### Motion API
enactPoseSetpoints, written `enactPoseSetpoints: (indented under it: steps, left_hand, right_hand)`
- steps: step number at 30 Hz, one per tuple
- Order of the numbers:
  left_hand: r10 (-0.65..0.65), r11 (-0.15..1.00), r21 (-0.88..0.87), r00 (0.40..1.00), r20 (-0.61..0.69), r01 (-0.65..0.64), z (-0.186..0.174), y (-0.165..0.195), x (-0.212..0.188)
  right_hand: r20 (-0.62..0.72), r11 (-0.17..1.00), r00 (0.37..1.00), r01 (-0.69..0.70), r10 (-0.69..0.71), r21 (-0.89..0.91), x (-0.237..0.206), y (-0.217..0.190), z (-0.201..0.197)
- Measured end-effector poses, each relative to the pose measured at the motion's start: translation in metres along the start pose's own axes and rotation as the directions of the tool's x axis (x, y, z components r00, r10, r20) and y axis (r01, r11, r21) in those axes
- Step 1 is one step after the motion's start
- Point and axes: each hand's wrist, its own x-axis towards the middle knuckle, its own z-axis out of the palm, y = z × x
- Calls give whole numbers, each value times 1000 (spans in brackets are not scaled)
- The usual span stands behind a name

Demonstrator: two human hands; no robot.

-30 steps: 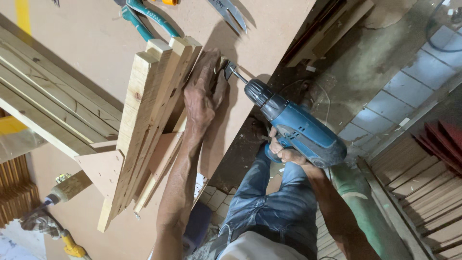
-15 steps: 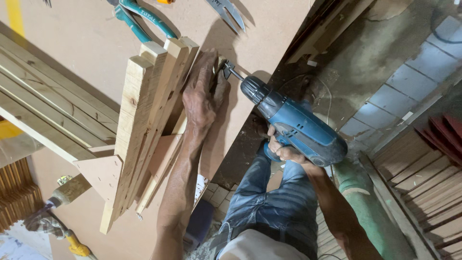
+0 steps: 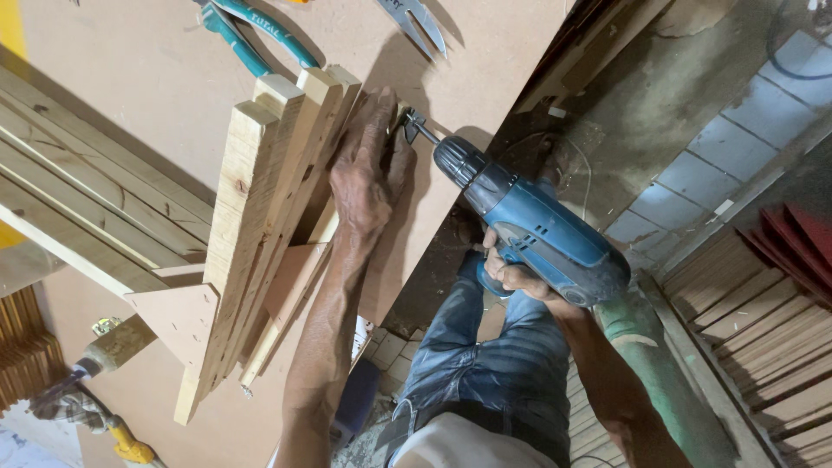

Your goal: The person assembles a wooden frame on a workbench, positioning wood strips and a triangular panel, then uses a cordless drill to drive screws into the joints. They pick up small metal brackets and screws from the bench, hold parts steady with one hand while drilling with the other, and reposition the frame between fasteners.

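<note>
On the board (image 3: 485, 52), left hand (image 3: 368, 178) flat on wooden slats (image 3: 260, 217); right hand (image 3: 511, 276) grips drill (image 3: 529, 225); pliers (image 3: 251, 35) beyond.

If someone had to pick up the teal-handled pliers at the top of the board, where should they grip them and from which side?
Probably by the teal handles, coming from the open board side away from the wooden slats. The handles lie flat on the board and bare, while the jaw end runs out of frame. The left hand and the drill sit well clear.
</note>
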Motion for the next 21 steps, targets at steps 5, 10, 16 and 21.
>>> enactPoseSetpoints:
  steps: [5,10,16,21]
  left_hand:
    - [106,993,54,993,-50,-103,7,-5,-2]
    - [141,984,119,989,-43,-135,4,1,-2]
    - [126,986,119,990,-61,-118,-1,12,0]
    - [133,983,137,989,-67,-123,1,13,4]
  right_hand:
    - [65,578,956,-228,288,783,-9,-10,-11]
    - [91,269,940,-186,329,945,-12,-15,-4]
    - [2,431,964,-121,266,894,-4,-11,0]
    - [-35,580,979,-91,202,810,1,-11,4]
